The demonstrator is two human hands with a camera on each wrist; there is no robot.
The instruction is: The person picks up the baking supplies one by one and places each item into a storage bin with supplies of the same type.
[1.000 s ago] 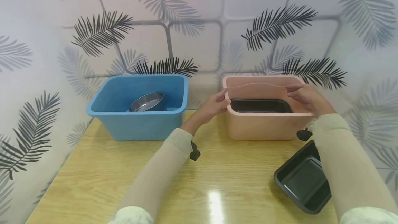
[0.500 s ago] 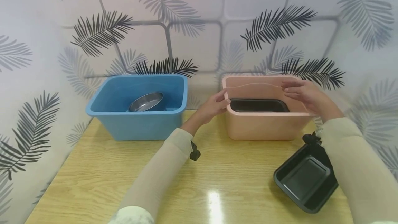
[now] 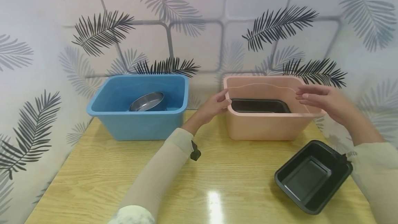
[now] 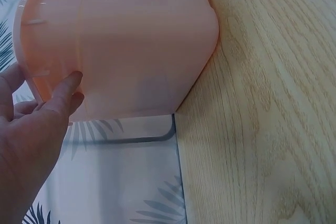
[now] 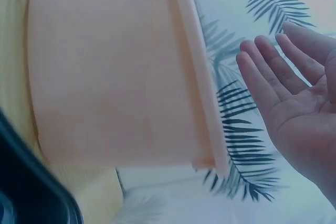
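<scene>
A pink plastic bin [image 3: 261, 127] stands on the table against the wall, with a dark pan [image 3: 259, 105] inside it. At its left end my left hand [image 3: 211, 108] grips the rim; in the left wrist view the fingers [image 4: 63, 93] and thumb lie on either side of the bin wall. My right hand [image 3: 329, 101] overlaps the bin's right end in the head view. The right wrist view shows that hand apart from the bin's rim [image 5: 197, 72], fingers spread and nothing held.
A black baking pan [image 3: 306, 179] lies at an angle on the wooden table [image 3: 242, 179], under my right wrist. To the left stands a blue bin [image 3: 140, 127] with a round metal pan [image 3: 147, 101] tilted inside. Leaf-patterned wall [image 3: 199, 44] rises directly behind.
My right hand has drawn away to the right from the pink bin's right end, with its sleeve uncovering more of the black pan. The left hand stays at the rim.
</scene>
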